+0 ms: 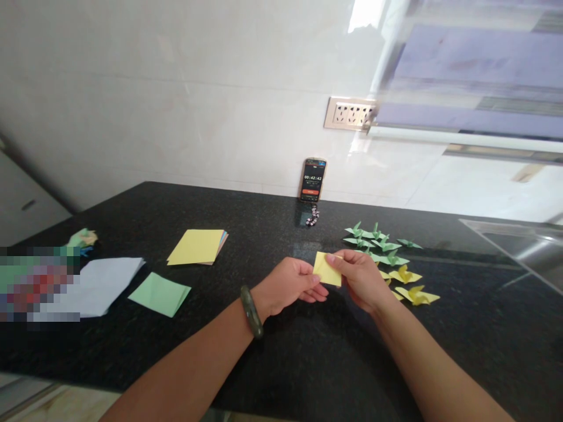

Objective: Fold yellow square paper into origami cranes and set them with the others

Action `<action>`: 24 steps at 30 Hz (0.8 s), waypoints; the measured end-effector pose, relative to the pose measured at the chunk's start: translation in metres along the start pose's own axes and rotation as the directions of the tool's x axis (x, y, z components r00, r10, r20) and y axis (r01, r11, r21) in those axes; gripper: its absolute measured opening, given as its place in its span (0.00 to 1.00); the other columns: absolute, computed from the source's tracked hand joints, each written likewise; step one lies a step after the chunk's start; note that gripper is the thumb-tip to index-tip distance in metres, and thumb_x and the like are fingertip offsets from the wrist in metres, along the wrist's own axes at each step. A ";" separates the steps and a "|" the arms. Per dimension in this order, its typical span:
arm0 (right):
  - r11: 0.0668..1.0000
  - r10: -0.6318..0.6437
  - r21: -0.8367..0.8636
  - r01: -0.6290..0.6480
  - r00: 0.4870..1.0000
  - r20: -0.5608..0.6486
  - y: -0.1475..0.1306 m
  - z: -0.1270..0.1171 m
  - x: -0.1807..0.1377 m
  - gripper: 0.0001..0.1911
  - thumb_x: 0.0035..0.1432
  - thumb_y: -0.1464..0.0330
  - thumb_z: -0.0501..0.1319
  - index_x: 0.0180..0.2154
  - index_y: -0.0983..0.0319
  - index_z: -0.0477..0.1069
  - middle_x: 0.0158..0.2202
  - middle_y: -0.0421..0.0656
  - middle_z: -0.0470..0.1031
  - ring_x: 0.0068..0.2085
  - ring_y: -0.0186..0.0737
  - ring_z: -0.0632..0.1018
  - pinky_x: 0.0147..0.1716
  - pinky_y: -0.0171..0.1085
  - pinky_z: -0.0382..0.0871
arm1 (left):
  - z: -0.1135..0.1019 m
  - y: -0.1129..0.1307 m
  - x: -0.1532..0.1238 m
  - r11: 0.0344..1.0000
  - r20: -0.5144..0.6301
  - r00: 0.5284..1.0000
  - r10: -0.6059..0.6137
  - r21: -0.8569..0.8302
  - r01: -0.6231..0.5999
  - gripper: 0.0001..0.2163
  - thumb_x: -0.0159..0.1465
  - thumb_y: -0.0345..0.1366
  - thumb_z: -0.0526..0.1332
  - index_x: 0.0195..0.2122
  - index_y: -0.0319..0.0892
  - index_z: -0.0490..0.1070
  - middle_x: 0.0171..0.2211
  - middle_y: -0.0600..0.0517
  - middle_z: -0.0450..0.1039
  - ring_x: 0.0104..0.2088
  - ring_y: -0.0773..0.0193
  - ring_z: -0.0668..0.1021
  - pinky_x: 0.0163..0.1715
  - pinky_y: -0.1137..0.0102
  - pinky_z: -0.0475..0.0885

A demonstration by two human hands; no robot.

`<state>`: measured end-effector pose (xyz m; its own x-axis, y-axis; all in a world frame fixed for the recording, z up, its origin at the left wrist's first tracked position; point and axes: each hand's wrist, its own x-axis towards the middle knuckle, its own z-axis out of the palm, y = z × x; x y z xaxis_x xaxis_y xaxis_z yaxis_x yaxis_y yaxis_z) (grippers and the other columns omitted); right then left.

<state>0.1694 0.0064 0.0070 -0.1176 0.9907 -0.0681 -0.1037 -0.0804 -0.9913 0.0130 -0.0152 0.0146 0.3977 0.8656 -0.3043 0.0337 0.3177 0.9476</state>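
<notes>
Over the black speckled stone countertop (264, 231), the left hand (288, 288) and right hand (363, 280) pinched a yellow paper square (326, 270) (seemingly folded).

the yellow paper square (326, 274) is smooth and matt; the folded paper cranes (391, 258) look matt too. the countertop (308, 363) resembles polished, speckled stone. glossy wall tiles (176, 117), a smooth, shiny stone-like bracelet (250, 313), a silvery metal sink (523, 243).
</notes>
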 end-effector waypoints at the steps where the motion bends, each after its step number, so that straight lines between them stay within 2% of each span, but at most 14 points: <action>1: 1.000 0.005 0.022 -0.005 1.000 -0.010 0.001 0.000 0.000 0.18 0.37 0.59 0.69 0.17 0.65 0.67 0.14 0.37 0.66 0.16 0.27 0.63 0.15 0.30 0.53 | -0.001 0.000 0.000 1.000 0.036 0.999 -0.008 0.001 0.008 0.08 0.55 0.35 0.60 0.27 0.34 0.72 0.26 0.46 0.76 0.27 0.66 0.78 0.28 0.73 0.70; 4: 0.999 0.015 0.040 -0.014 1.000 -0.019 0.003 -0.001 0.000 0.18 0.36 0.59 0.70 0.17 0.65 0.67 0.14 0.37 0.66 0.16 0.28 0.63 0.16 0.29 0.53 | -0.003 0.000 0.000 1.000 0.102 0.995 0.017 -0.017 -0.015 0.11 0.52 0.37 0.64 0.33 0.34 0.73 0.31 0.45 0.76 0.31 0.65 0.78 0.30 0.73 0.70; 6: 1.000 0.005 0.010 -0.005 1.000 0.006 0.004 -0.001 -0.001 0.17 0.37 0.59 0.70 0.18 0.65 0.68 0.14 0.37 0.67 0.17 0.27 0.63 0.16 0.29 0.54 | -0.003 -0.001 0.002 0.995 0.057 0.996 0.074 -0.074 -0.069 0.14 0.51 0.39 0.65 0.34 0.35 0.74 0.33 0.46 0.76 0.30 0.66 0.77 0.30 0.74 0.69; 9: 0.998 -0.059 -0.028 0.061 0.996 0.062 0.004 -0.001 -0.002 0.18 0.43 0.57 0.66 0.18 0.65 0.70 0.15 0.38 0.66 0.17 0.28 0.63 0.16 0.30 0.56 | -0.003 -0.003 0.005 0.975 -0.080 0.990 0.114 -0.180 -0.127 0.12 0.51 0.39 0.66 0.31 0.34 0.74 0.29 0.47 0.75 0.26 0.69 0.76 0.27 0.75 0.69; 12: 0.994 -0.111 0.035 0.108 0.990 0.088 0.003 0.000 -0.002 0.19 0.48 0.54 0.62 0.21 0.64 0.72 0.18 0.39 0.68 0.18 0.29 0.65 0.18 0.30 0.60 | -0.006 -0.004 0.009 0.948 -0.163 0.980 0.118 -0.276 -0.160 0.09 0.53 0.36 0.64 0.32 0.34 0.73 0.29 0.47 0.75 0.25 0.69 0.76 0.25 0.76 0.69; 16: 0.993 -0.110 0.057 0.103 0.986 0.126 0.001 -0.001 -0.002 0.13 0.45 0.60 0.66 0.31 0.63 0.75 0.22 0.40 0.72 0.21 0.29 0.68 0.21 0.31 0.65 | -0.010 -0.003 0.010 0.908 -0.180 0.976 0.118 -0.378 -0.180 0.08 0.57 0.34 0.61 0.34 0.34 0.72 0.30 0.46 0.76 0.24 0.70 0.76 0.24 0.76 0.70; 24: 0.992 -0.120 -0.016 0.124 0.979 0.162 0.006 -0.001 -0.002 0.11 0.47 0.63 0.65 0.32 0.63 0.75 0.24 0.40 0.72 0.23 0.29 0.69 0.23 0.31 0.68 | -0.009 0.002 0.008 0.885 -0.194 0.977 0.087 -0.435 -0.165 0.06 0.60 0.31 0.57 0.31 0.33 0.71 0.28 0.46 0.75 0.22 0.71 0.75 0.22 0.77 0.70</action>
<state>0.1701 0.0037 0.0016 -0.2625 0.9623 0.0706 -0.1020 0.0450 -0.9938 0.0085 -0.0039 0.0134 0.2141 0.9485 -0.2335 -0.4346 0.3066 0.8468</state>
